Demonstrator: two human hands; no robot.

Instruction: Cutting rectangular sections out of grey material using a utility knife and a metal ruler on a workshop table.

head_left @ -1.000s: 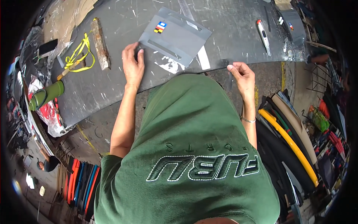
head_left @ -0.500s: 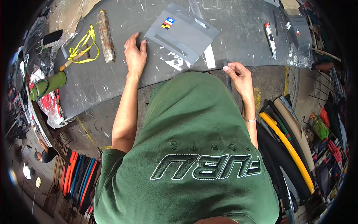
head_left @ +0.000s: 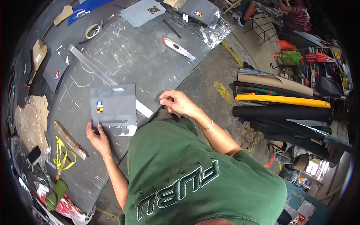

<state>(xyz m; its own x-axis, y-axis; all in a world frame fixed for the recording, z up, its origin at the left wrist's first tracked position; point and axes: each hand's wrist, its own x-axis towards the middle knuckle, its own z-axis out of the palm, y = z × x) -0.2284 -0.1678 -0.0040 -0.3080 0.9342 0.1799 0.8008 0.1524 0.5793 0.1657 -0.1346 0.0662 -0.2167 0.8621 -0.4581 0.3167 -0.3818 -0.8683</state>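
Observation:
A grey rectangular panel [head_left: 125, 98] with cut slots and a small colourful patch [head_left: 99, 106] lies on the dark table, partly over a long ruler [head_left: 90, 63]. The ruler's pale end [head_left: 144, 108] sticks out at the panel's right. My left hand [head_left: 99, 139] rests flat at the panel's lower left corner, fingers stretched; I cannot tell if it touches the panel. At the table's front edge my right hand [head_left: 180, 103] has its fingers curled, thumb against forefinger. What they hold, if anything, is too small to make out. A red and white utility knife [head_left: 178, 48] lies farther off.
Far on the table are a tape roll [head_left: 92, 31], a light grey panel [head_left: 142, 13] and a black strip [head_left: 171, 29]. At left lie a wooden stick [head_left: 70, 139], yellow cord [head_left: 60, 152] and a green cylinder [head_left: 57, 194]. Material rolls [head_left: 281, 99] stand at right.
The view has turned to the right, bringing the knife and rolls nearer the middle. My left hand has come closer to the panel's corner. My right hand stays curled at the table edge.

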